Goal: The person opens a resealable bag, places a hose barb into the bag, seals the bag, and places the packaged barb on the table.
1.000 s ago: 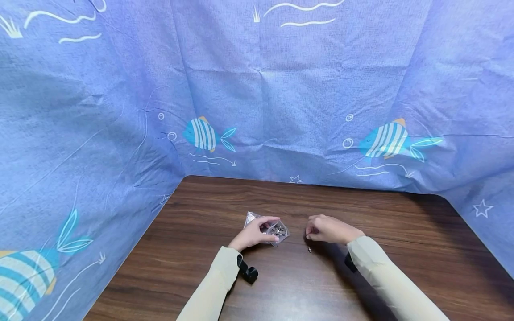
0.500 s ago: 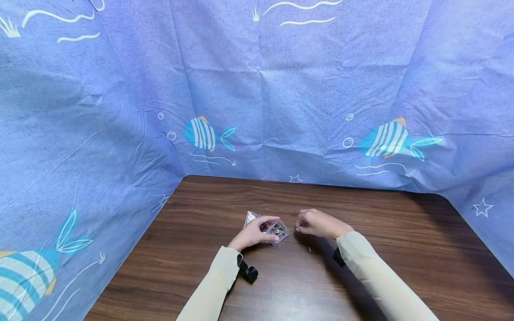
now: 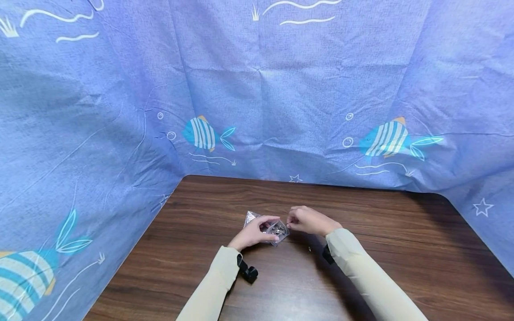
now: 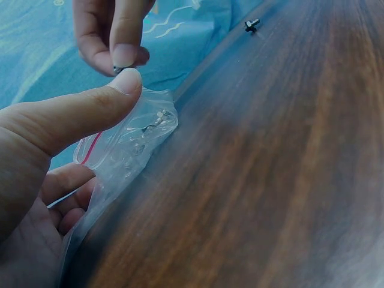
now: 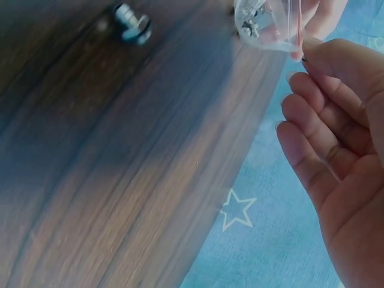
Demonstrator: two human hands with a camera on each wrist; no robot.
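A clear zip bag (image 3: 278, 230) with a red strip at its mouth lies in my left hand (image 3: 252, 234). Thumb and fingers hold it spread open, and several small silver-and-dark metal pieces show through the plastic. Beside the bag's mouth is my right hand (image 3: 311, 220), thumb and forefinger pinched together. In the left wrist view a tiny dark piece (image 4: 117, 70) peeks out from those fingertips, mostly hidden. A loose screw-like metal piece (image 5: 133, 24), silver and black, lies on the table nearer to me than the right hand.
The dark wood-grain table (image 3: 192, 249) ends at a blue fabric curtain (image 3: 261, 89) with fish prints, at the back and the sides. A black wrist strap with a camera (image 3: 248, 270) hangs below the left wrist.
My right hand has moved left and slightly away from me, up to the bag's mouth. The left hand and the bag stay where they were, as does the loose piece.
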